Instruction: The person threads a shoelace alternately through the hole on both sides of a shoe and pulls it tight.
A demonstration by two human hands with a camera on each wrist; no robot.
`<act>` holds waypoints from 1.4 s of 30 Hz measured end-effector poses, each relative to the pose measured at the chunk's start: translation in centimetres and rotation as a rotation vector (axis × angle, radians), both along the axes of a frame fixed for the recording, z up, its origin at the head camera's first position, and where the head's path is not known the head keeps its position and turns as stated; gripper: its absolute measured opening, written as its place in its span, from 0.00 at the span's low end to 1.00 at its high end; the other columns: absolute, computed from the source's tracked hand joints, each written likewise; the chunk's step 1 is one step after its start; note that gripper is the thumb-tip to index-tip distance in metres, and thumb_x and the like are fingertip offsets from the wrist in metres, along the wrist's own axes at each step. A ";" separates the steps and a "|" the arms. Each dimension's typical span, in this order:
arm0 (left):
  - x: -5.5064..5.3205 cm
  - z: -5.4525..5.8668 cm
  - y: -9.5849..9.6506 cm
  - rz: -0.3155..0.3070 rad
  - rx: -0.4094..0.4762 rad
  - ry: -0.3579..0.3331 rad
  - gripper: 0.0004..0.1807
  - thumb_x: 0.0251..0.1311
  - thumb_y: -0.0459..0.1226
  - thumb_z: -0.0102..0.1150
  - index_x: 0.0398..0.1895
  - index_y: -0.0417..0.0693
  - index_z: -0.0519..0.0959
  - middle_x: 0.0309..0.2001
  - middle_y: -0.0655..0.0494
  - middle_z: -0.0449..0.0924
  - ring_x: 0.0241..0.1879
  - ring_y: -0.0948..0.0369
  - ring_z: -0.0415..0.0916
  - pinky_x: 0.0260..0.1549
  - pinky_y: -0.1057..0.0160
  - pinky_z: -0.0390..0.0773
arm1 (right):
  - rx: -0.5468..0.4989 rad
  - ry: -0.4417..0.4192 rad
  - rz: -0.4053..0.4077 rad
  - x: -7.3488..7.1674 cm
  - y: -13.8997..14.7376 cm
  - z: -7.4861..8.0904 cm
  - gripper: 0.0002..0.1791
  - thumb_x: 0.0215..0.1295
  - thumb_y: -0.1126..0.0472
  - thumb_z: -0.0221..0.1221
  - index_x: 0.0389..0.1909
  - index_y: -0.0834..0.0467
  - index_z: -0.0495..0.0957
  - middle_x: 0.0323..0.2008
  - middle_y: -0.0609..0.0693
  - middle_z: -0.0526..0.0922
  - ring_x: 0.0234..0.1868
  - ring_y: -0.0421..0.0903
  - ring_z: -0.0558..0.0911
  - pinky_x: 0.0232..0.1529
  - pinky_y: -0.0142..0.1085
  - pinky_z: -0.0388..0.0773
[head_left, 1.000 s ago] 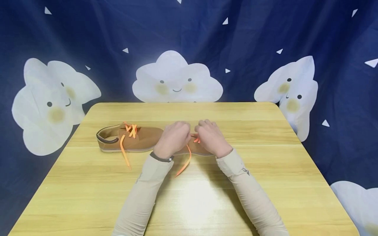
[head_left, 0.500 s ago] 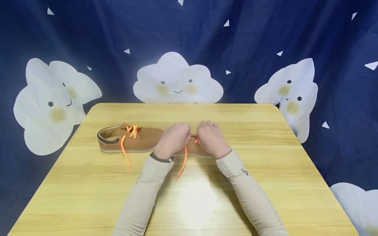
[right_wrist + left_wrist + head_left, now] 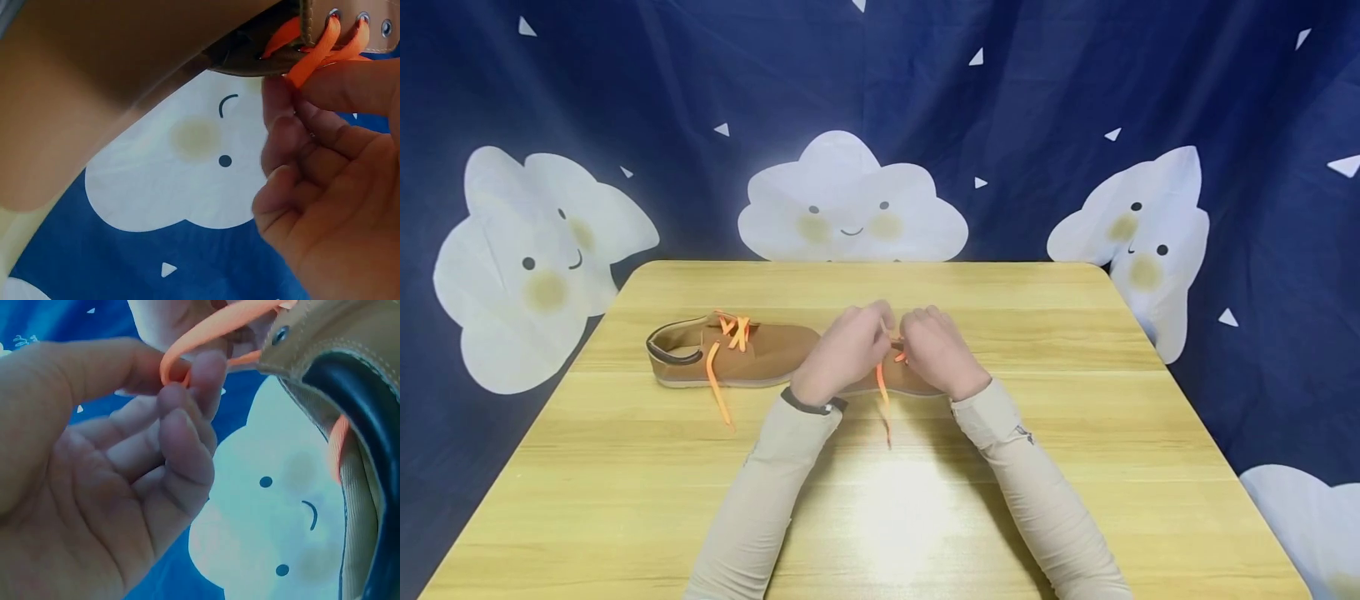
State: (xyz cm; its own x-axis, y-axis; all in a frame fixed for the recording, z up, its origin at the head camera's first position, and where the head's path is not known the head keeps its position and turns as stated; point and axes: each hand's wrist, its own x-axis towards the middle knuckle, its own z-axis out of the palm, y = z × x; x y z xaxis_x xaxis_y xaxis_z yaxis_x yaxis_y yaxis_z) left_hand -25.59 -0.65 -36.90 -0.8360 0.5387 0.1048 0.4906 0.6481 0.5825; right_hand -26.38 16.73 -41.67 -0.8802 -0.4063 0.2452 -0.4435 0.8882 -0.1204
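Note:
Two brown shoes with orange laces lie on the table. My left hand (image 3: 842,354) and right hand (image 3: 940,354) are over the right-hand shoe (image 3: 898,382) and cover much of it. In the left wrist view, thumb and fingers of my left hand pinch the orange shoelace (image 3: 212,331), which bends round between them beside the eyelets. Seen from the right wrist, thumb and forefinger of my right hand pinch the shoelace (image 3: 315,56) under the row of eyelets. One loose lace end (image 3: 883,392) hangs down the near side of that shoe.
The other shoe (image 3: 775,354) stands to the left, its toe behind my left hand and its lace end (image 3: 718,392) trailing onto the table. Beneath is a wooden table (image 3: 587,483). A blue curtain (image 3: 1037,108) with printed clouds hangs behind it.
My left hand has shifted slightly up and right, closer to the right hand. The hanging lace end has swung to the right. My right hand stays nearly in place.

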 end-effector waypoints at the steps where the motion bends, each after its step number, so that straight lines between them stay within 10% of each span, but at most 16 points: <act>1: 0.0 0.0 0.0 0.004 0.021 0.001 0.13 0.66 0.24 0.50 0.51 0.35 0.78 0.18 0.57 0.71 0.16 0.66 0.63 0.17 0.71 0.63 | -0.004 0.007 -0.002 0.0 -0.1 0.0 0.06 0.59 0.71 0.66 0.31 0.58 0.81 0.28 0.51 0.81 0.33 0.52 0.76 0.39 0.42 0.74; 14: 0.3 0.1 0.2 0.027 -0.092 -0.195 0.11 0.68 0.28 0.53 0.51 0.39 0.77 0.23 0.59 0.69 0.18 0.65 0.60 0.19 0.70 0.61 | 0.052 0.039 0.005 0.3 -0.2 0.4 0.11 0.56 0.66 0.73 0.21 0.51 0.83 0.25 0.47 0.81 0.31 0.50 0.74 0.37 0.43 0.71; 23: 0.6 -0.4 0.9 0.048 -0.181 -0.019 0.10 0.64 0.29 0.62 0.24 0.43 0.77 0.18 0.60 0.64 0.17 0.65 0.60 0.17 0.71 0.59 | -0.160 0.003 0.123 0.2 0.6 0.9 0.08 0.62 0.66 0.70 0.42 0.58 0.89 0.37 0.52 0.85 0.36 0.54 0.78 0.39 0.44 0.76; 32: 1.1 -0.6 1.5 0.119 -0.290 0.159 0.20 0.60 0.26 0.57 0.14 0.50 0.64 0.15 0.61 0.57 0.14 0.66 0.53 0.11 0.71 0.53 | -0.168 0.036 0.152 0.4 0.7 1.1 0.11 0.58 0.70 0.69 0.22 0.51 0.87 0.24 0.45 0.80 0.30 0.47 0.73 0.35 0.38 0.70; 42: 1.3 -0.3 1.2 0.114 -0.196 0.091 0.26 0.64 0.28 0.57 0.12 0.53 0.59 0.13 0.63 0.54 0.12 0.68 0.51 0.11 0.73 0.50 | -0.063 0.085 0.045 0.6 0.0 0.8 0.20 0.58 0.70 0.69 0.12 0.49 0.77 0.22 0.47 0.75 0.25 0.48 0.69 0.30 0.38 0.66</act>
